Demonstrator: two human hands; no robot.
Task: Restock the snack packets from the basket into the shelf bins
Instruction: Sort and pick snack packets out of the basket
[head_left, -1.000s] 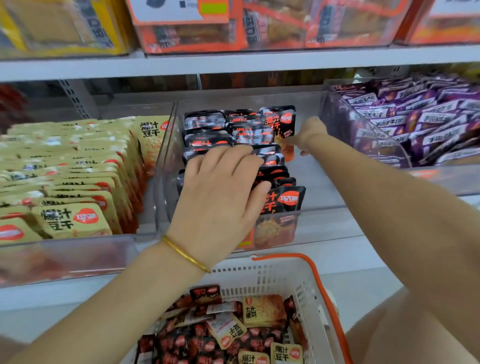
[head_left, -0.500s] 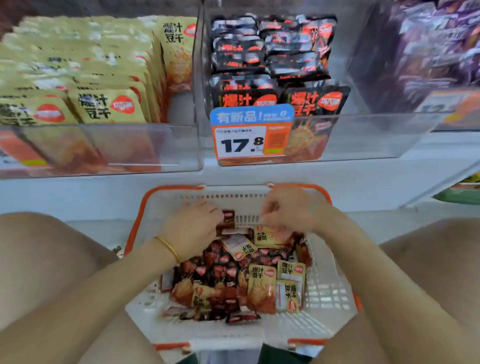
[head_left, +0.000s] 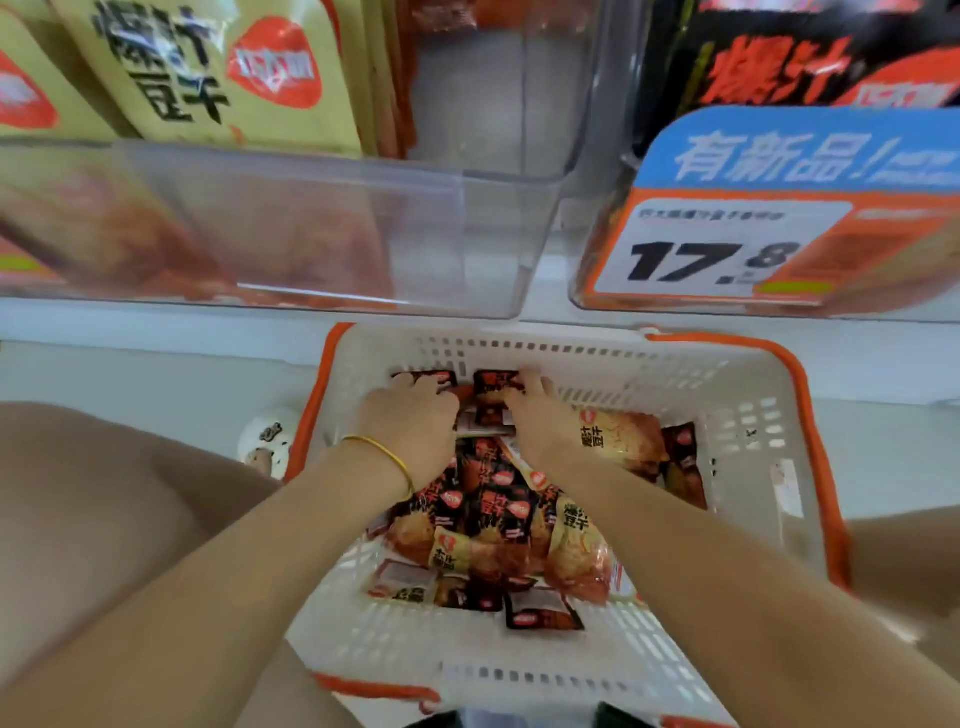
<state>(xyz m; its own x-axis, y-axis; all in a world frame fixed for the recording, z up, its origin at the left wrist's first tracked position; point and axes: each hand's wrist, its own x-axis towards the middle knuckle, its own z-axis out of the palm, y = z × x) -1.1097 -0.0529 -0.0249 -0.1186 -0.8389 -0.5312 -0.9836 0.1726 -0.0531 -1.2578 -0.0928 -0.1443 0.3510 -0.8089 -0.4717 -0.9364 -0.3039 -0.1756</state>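
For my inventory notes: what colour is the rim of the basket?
Orange rim on a white basket; the head view shows it best.

White shelf (head_left: 156, 332) under two clear bins (head_left: 467, 234)

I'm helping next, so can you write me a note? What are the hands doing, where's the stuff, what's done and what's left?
Left hand: in the basket, fingers on the black packets at its far end; grip unclear.
Right hand: beside it, on the same packets; grip unclear.
Done: the left bin holds yellow packets, the right bin black ones.
Left: a pile of both kinds in the basket to shelve.
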